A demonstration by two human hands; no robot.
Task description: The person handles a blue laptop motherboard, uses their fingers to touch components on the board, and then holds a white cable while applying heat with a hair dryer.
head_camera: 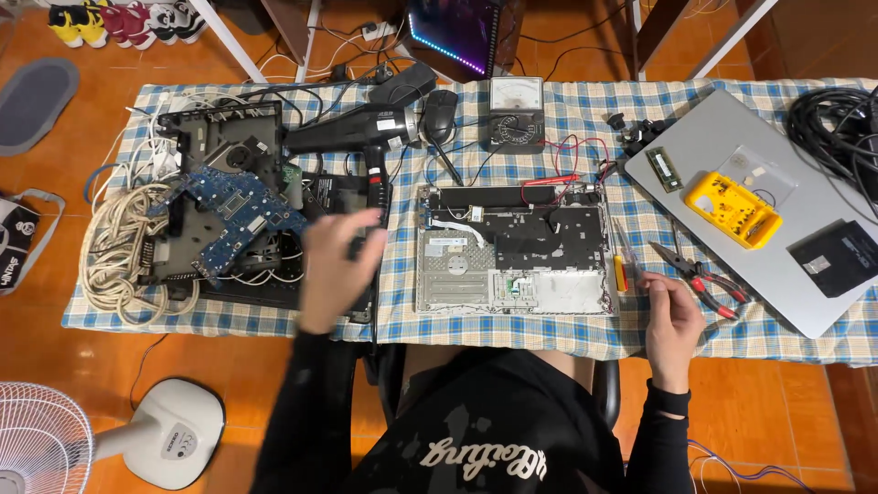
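Observation:
An opened laptop base [512, 252] lies in the middle of the checked tablecloth [585, 334], its insides showing. My left hand [337, 265] is blurred and hovers over a black part next to a black heat gun [361, 137]; whether it grips anything I cannot tell. My right hand [672, 316] rests at the table's front right, fingers loosely curled, its fingertips next to red-handled pliers [700, 273] and near a yellow-handled screwdriver [620, 265].
Left: a blue circuit board [233, 206] on black laptop shells and a coil of white cable [119, 247]. Back: an analog meter [517, 114] with red leads, a mouse [440, 112]. Right: a silver laptop lid [732, 137], a yellow parts box [733, 209], black cables [837, 128]. A fan [41, 439] stands on the floor.

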